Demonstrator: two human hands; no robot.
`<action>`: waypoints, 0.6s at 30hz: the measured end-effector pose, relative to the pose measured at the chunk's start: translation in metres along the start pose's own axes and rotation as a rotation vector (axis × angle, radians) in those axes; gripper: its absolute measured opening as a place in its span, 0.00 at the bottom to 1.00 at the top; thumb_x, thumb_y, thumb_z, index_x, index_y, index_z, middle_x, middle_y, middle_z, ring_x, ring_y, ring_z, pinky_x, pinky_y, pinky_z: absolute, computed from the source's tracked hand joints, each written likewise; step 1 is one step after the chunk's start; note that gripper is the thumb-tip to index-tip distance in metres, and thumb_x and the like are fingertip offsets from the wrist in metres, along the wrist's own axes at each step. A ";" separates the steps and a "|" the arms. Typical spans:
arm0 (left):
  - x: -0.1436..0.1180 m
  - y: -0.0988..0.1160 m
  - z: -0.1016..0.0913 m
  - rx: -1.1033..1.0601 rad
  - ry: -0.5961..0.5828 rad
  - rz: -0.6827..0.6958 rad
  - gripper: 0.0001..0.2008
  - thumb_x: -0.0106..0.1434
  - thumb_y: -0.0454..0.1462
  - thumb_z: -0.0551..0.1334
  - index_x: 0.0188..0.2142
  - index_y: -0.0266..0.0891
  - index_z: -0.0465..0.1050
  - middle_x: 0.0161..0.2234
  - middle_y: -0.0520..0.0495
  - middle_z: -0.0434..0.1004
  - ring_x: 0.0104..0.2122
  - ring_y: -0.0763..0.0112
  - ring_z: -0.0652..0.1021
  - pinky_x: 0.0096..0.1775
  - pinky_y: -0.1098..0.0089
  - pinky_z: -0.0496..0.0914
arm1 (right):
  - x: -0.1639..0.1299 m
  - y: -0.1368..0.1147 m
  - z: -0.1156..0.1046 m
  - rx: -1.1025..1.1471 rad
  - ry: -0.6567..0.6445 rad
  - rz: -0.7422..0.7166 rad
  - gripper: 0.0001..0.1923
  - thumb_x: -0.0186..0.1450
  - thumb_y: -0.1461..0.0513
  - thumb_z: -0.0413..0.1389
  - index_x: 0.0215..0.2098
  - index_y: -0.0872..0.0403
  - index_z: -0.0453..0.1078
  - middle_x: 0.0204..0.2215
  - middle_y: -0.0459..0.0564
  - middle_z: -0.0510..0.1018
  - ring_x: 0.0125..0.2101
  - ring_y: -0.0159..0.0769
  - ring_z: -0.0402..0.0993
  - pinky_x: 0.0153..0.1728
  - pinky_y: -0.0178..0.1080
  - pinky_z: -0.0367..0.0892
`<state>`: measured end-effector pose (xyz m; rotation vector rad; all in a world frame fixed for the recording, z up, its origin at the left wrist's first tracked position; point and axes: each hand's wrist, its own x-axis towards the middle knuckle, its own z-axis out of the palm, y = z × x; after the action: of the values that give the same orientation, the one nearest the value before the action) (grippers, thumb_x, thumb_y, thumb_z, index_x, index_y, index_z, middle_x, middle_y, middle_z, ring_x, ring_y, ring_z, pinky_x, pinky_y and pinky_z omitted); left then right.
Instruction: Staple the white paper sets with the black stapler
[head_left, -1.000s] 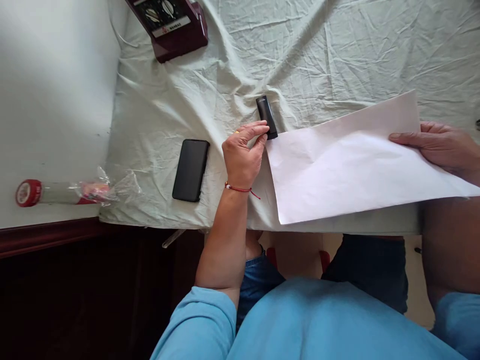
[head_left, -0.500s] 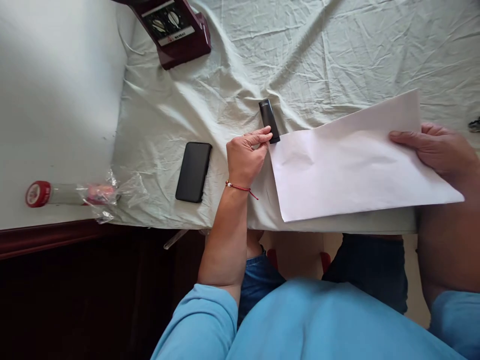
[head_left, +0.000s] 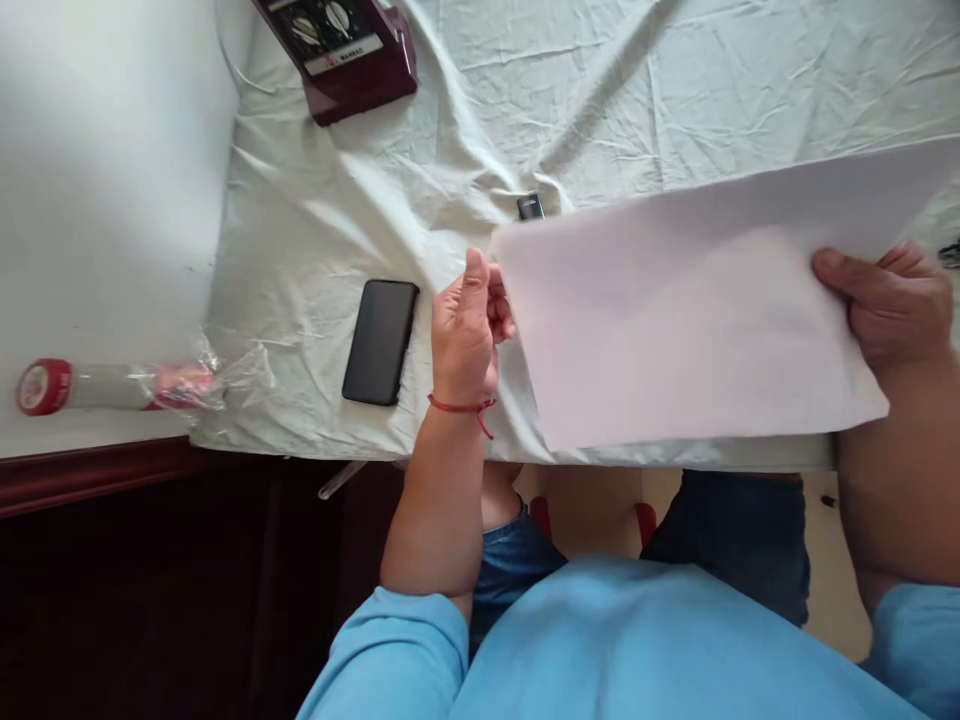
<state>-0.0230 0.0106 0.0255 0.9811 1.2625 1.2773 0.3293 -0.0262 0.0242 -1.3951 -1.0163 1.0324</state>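
Note:
White paper sheets [head_left: 697, 320] are held up at a tilt over the table's near edge. My right hand [head_left: 892, 300] grips their right side, thumb on top and fingers underneath. Beside the left edge of the paper is my left hand [head_left: 469, 325], with its thumb raised and its fingers loosely curled; nothing shows in it. A slim black object [head_left: 530, 207], which looks like a stapler, lies on the cloth just beyond the paper's upper left corner. Most of its length is hidden behind the paper.
A black phone [head_left: 381, 342] lies left of my left hand on the pale tablecloth [head_left: 315, 220]. A dark red appliance with dials [head_left: 360, 65] stands at the back left. A red-capped clear container in plastic wrap [head_left: 112, 387] is at the far left by the wall.
My left hand has come off the black object and turned thumb-up, slightly left and nearer me. The paper has lifted and shifted, now covering most of the black object; my right hand still holds it.

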 end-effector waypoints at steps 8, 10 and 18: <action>-0.011 0.004 -0.007 0.106 -0.227 0.022 0.32 0.57 0.59 0.79 0.22 0.40 0.66 0.21 0.56 0.57 0.22 0.79 0.58 0.23 0.71 0.53 | 0.007 0.004 0.011 -0.014 -0.005 0.029 0.16 0.63 0.53 0.64 0.48 0.47 0.77 0.51 0.43 0.76 0.48 0.31 0.77 0.54 0.39 0.72; -0.010 0.002 -0.011 0.170 -0.213 0.033 0.34 0.56 0.58 0.80 0.20 0.39 0.63 0.21 0.56 0.55 0.22 0.79 0.56 0.24 0.71 0.52 | 0.008 0.004 0.014 -0.001 -0.017 0.024 0.18 0.61 0.52 0.66 0.48 0.46 0.77 0.50 0.42 0.76 0.46 0.30 0.77 0.52 0.38 0.72; -0.003 -0.009 -0.019 0.217 -0.211 -0.108 0.33 0.57 0.65 0.76 0.21 0.41 0.69 0.20 0.52 0.66 0.22 0.74 0.64 0.23 0.69 0.57 | 0.013 0.011 0.014 -0.111 0.006 -0.006 0.18 0.59 0.53 0.67 0.45 0.51 0.77 0.43 0.43 0.78 0.34 0.24 0.74 0.41 0.31 0.73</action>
<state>-0.0407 0.0038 0.0148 1.1537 1.2876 0.9404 0.3198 -0.0103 0.0122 -1.4833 -1.0861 0.9793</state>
